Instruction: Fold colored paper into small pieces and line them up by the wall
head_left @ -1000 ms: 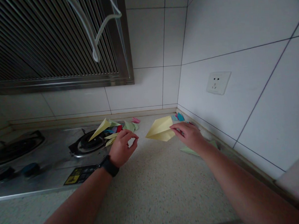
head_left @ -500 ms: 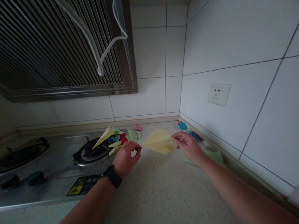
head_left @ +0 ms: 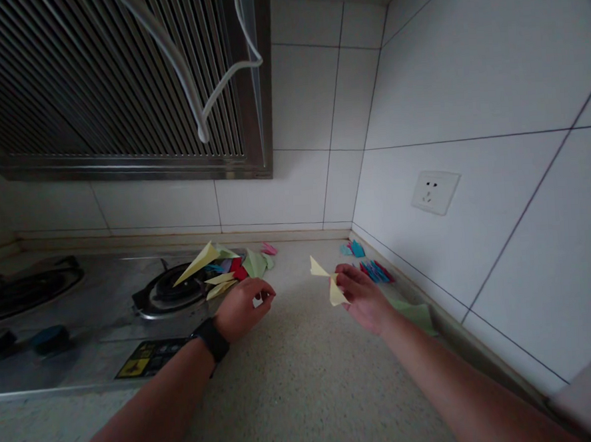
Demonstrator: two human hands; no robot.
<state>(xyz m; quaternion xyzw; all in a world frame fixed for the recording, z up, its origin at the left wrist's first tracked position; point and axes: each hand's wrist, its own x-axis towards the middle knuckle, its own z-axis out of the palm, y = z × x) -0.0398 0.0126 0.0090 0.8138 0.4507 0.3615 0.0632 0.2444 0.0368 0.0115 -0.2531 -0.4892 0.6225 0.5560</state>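
My right hand (head_left: 364, 298) pinches a yellow paper plane (head_left: 336, 290) above the counter, with its folded wings seen nearly edge-on. My left hand (head_left: 245, 307), with a black band at the wrist, is apart from it on the left. Its fingers are curled and the thumb meets the index finger; nothing shows between them. Beyond the left hand, folded papers lie in a heap over the hob's edge: a long yellow paper plane (head_left: 198, 261), a red piece (head_left: 238, 269) and a pale green one (head_left: 255, 263). A green paper (head_left: 415, 316) is partly hidden behind my right forearm.
A gas hob (head_left: 100, 353) takes up the left side, beneath a range hood (head_left: 147, 167) with a hanging white cable (head_left: 202, 120). Blue and red folded papers (head_left: 376, 271) lie along the right wall, under a socket (head_left: 434, 192). Speckled counter (head_left: 295, 381) extends in front.
The yellow paper plane has turned from broadside to nearly edge-on in my right hand. My left hand stays curled, a little further left in view. The view has shifted slightly.
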